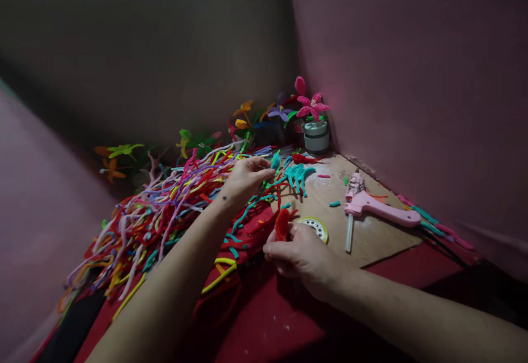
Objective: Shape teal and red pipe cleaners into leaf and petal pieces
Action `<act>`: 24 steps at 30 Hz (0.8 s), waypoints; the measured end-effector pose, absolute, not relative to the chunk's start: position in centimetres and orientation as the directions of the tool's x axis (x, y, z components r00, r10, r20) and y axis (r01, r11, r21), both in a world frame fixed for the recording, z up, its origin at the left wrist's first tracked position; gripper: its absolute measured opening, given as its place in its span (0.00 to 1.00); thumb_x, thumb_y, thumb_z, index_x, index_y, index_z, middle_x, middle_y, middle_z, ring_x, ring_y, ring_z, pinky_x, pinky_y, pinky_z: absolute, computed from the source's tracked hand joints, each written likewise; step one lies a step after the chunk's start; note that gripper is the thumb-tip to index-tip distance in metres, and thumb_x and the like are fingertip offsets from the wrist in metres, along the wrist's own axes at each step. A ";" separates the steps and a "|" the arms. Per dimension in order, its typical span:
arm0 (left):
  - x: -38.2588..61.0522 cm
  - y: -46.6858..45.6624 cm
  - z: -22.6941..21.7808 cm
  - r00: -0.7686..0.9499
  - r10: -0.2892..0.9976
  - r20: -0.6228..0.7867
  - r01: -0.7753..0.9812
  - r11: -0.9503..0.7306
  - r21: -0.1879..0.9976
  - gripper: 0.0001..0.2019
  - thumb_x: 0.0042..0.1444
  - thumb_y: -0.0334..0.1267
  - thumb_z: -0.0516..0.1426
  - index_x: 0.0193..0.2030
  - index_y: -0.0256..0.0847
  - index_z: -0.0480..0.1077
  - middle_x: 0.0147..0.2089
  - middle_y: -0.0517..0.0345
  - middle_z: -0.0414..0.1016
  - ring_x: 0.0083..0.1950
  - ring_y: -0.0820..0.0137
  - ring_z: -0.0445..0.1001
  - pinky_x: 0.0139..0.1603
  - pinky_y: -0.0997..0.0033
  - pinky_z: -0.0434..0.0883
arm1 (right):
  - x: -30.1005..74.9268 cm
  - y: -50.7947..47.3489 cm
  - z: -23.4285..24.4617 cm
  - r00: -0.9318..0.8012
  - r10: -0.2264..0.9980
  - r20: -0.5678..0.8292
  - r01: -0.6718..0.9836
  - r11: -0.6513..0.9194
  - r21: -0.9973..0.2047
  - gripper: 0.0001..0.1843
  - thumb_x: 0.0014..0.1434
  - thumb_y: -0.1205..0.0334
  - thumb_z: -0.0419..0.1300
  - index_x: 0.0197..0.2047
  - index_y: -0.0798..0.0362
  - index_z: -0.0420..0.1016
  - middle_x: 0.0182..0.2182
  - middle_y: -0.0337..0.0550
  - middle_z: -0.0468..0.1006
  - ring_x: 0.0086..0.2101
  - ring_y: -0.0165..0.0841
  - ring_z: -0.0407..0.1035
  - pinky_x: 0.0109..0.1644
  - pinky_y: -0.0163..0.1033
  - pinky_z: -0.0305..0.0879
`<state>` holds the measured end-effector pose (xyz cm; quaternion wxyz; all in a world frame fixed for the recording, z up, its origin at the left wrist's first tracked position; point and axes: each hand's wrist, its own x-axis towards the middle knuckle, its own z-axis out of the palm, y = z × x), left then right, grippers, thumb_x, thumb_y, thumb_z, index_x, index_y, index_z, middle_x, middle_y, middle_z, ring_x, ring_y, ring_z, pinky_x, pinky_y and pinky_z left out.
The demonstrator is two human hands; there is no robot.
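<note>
In the middle of the view my left hand reaches forward, thumb and fingers pinched on a small teal fuzzy pipe-cleaner piece. Beside it on the board lies a bunch of teal pipe-cleaner petals. Nearer to me, my right hand is closed around a red pipe-cleaner petal, which stands up above the thumb. Part of its lower end is hidden in the fingers. Just behind this hand, a yellow-rimmed tape roll lies partly covered.
A large pile of coloured pipe cleaners spreads to the left. A pink glue gun rests on the wooden board at right. Fuzzy flowers stand behind, a pink flower in a grey pot. Walls close in the corner.
</note>
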<state>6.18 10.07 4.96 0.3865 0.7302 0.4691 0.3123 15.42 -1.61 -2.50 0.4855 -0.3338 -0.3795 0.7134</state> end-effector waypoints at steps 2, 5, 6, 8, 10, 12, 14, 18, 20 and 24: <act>8.2 11.7 4.3 0.384 0.906 0.177 0.583 -0.386 0.715 0.07 0.47 0.38 0.56 0.31 0.36 0.68 0.19 0.65 0.64 0.16 0.81 0.56 0.18 0.79 0.55 | 15.5 -1.8 -2.3 -0.329 0.938 -0.111 -0.445 -0.258 -0.857 0.04 0.41 0.72 0.56 0.21 0.56 0.63 0.13 0.31 0.60 0.14 0.21 0.51 0.17 0.29 0.43; 10.7 13.6 3.4 0.438 0.851 0.290 0.752 -0.524 0.400 0.08 0.47 0.36 0.54 0.32 0.36 0.72 0.25 0.59 0.71 0.25 0.75 0.66 0.27 0.76 0.61 | 15.6 -1.9 -2.1 -0.369 0.918 -0.146 -0.434 -0.309 -0.846 0.03 0.39 0.72 0.55 0.21 0.56 0.65 0.13 0.31 0.61 0.14 0.21 0.51 0.17 0.29 0.44; 11.4 14.1 3.2 0.447 0.843 0.299 0.772 -0.533 0.348 0.08 0.46 0.35 0.55 0.32 0.37 0.73 0.28 0.57 0.73 0.29 0.72 0.68 0.30 0.75 0.62 | 15.6 -1.9 -2.0 -0.380 0.912 -0.152 -0.424 -0.318 -0.848 0.03 0.39 0.72 0.55 0.21 0.56 0.65 0.14 0.32 0.61 0.14 0.21 0.52 0.17 0.29 0.44; 12.4 15.0 2.8 0.454 0.845 0.282 0.794 -0.527 0.304 0.08 0.45 0.34 0.56 0.32 0.37 0.74 0.30 0.54 0.74 0.34 0.69 0.70 0.33 0.74 0.62 | 15.6 -1.9 -1.9 -0.394 0.905 -0.160 -0.410 -0.329 -0.851 0.03 0.38 0.72 0.55 0.21 0.56 0.66 0.14 0.33 0.63 0.15 0.22 0.52 0.17 0.29 0.46; 13.0 15.7 2.5 0.467 0.856 0.222 0.812 -0.515 0.276 0.06 0.43 0.34 0.57 0.28 0.36 0.74 0.27 0.53 0.74 0.32 0.68 0.70 0.32 0.73 0.62 | 15.6 -2.0 -1.8 -0.402 0.901 -0.162 -0.414 -0.336 -0.846 0.03 0.38 0.73 0.55 0.21 0.56 0.66 0.14 0.33 0.63 0.14 0.21 0.52 0.17 0.29 0.46; 13.1 16.3 2.5 0.477 0.867 0.145 0.825 -0.498 0.267 0.08 0.45 0.38 0.57 0.25 0.36 0.73 0.21 0.55 0.72 0.25 0.70 0.69 0.28 0.74 0.62 | 15.7 -2.0 -1.7 -0.403 0.900 -0.166 -0.422 -0.344 -0.839 0.04 0.38 0.74 0.54 0.20 0.57 0.66 0.13 0.32 0.62 0.14 0.21 0.52 0.18 0.29 0.46; 12.7 16.8 2.7 0.473 0.876 0.096 0.836 -0.481 0.264 0.12 0.49 0.41 0.53 0.26 0.36 0.73 0.19 0.57 0.71 0.21 0.73 0.67 0.26 0.75 0.61 | 15.9 -2.1 -1.7 -0.413 0.896 -0.163 -0.426 -0.348 -0.835 0.04 0.38 0.74 0.54 0.20 0.57 0.66 0.12 0.31 0.61 0.14 0.21 0.51 0.18 0.29 0.46; 11.4 17.5 2.8 0.454 0.887 0.085 0.864 -0.462 0.199 0.10 0.47 0.40 0.54 0.29 0.38 0.74 0.26 0.55 0.74 0.28 0.71 0.70 0.28 0.75 0.61 | 15.9 -2.2 -1.7 -0.451 0.881 -0.144 -0.421 -0.352 -0.836 0.04 0.39 0.73 0.55 0.20 0.56 0.66 0.12 0.30 0.60 0.14 0.20 0.50 0.19 0.29 0.46; 11.0 17.5 2.5 0.454 0.888 0.067 0.875 -0.459 0.152 0.09 0.42 0.40 0.57 0.28 0.39 0.74 0.26 0.54 0.74 0.31 0.67 0.71 0.29 0.74 0.61 | 15.9 -2.2 -1.7 -0.461 0.875 -0.150 -0.417 -0.363 -0.834 0.04 0.39 0.73 0.55 0.20 0.56 0.66 0.12 0.30 0.60 0.14 0.20 0.50 0.19 0.29 0.45; 10.7 17.2 1.4 0.471 0.881 0.030 0.875 -0.472 0.109 0.11 0.38 0.39 0.58 0.31 0.41 0.74 0.27 0.54 0.74 0.32 0.65 0.71 0.30 0.72 0.62 | 15.7 -2.2 -1.6 -0.468 0.865 -0.180 -0.405 -0.391 -0.826 0.04 0.38 0.73 0.54 0.20 0.56 0.66 0.13 0.31 0.62 0.14 0.21 0.51 0.19 0.30 0.46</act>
